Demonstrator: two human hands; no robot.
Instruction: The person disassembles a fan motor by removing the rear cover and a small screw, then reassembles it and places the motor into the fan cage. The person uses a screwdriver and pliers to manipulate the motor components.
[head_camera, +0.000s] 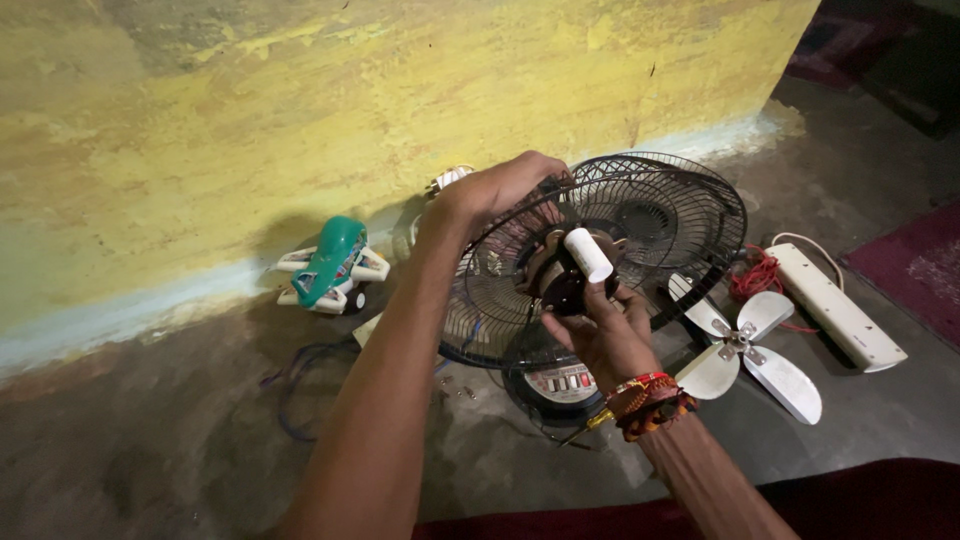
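A small table fan with a black wire guard (480, 300) stands on the floor, its motor (550, 275) exposed at the centre. My left hand (495, 190) grips the top rim of that guard from behind. My right hand (600, 330) is at the motor and holds a white cylindrical capacitor (588, 254) between its fingers. Red and yellow thread bands circle my right wrist (648, 398). A second black guard half (665, 215) leans behind the fan. The fan's base with its row of buttons (568, 382) shows below my right hand.
A white fan blade (745, 345) lies on the floor to the right, beside a white power strip (835, 305) and red wire (758, 275). A green and white toy car (332, 265) sits by the yellow wall (300, 110). Dark cable (295, 385) loops at left. A yellow-handled screwdriver (595, 422) lies near the base.
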